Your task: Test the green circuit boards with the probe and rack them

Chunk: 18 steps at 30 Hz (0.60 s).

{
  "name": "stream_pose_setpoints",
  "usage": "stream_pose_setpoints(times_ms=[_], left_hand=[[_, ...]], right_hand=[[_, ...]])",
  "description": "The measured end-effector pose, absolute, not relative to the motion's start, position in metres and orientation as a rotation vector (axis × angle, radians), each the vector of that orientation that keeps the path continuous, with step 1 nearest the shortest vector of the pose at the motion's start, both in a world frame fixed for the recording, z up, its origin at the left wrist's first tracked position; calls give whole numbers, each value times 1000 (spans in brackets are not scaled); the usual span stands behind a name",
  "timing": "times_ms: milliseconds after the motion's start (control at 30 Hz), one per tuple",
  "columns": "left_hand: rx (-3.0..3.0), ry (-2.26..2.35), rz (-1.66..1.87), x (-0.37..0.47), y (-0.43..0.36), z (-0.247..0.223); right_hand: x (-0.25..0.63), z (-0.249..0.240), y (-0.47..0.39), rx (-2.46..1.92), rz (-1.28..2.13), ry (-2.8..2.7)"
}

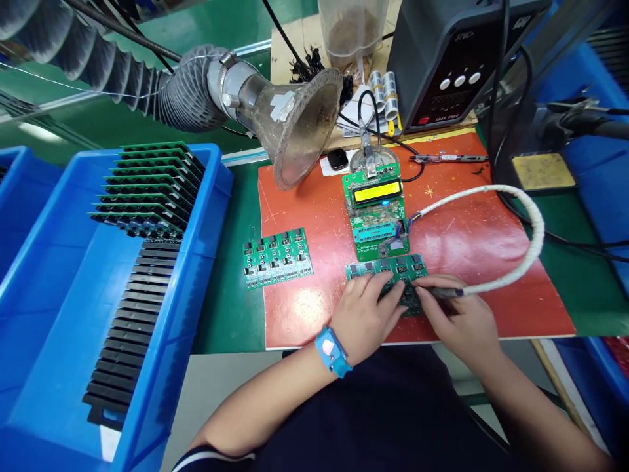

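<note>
A green circuit board panel (419, 263) with small digit displays lies at the front of the red mat. My left hand (366, 308) rests on it from above, fingers stretched out and slightly apart, covering much of its lower part. My right hand (459, 324) is closed around a dark probe (439, 292), its tip at the board beside my left fingertips; the exact contact is hidden. A white wrapped cable (533, 242) loops from the probe to the programmer board (381, 246), which has a lit yellow screen (377, 192) and a teal socket.
Another circuit board panel (278, 257) lies left on the red mat (314, 321). A blue bin (206, 216) holds upright boards (147, 190) in a black rack (132, 314). A fume extractor hood (309, 128) hangs overhead. Behind stand a soldering station (452, 65) and a pen (447, 158).
</note>
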<state>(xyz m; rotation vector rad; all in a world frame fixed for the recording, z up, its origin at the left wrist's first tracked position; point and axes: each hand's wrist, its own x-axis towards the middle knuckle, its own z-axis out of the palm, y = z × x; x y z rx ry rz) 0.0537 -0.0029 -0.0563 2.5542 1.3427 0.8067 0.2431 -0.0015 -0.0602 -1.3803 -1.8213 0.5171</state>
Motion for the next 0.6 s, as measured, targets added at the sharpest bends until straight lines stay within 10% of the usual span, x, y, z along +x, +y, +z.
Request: stream_pose_setpoints(times_ms=[600], left_hand=[[2269,1415,859,-14,-14,-59]], right_hand=[[245,-62,-8,-1479,748,-1679]])
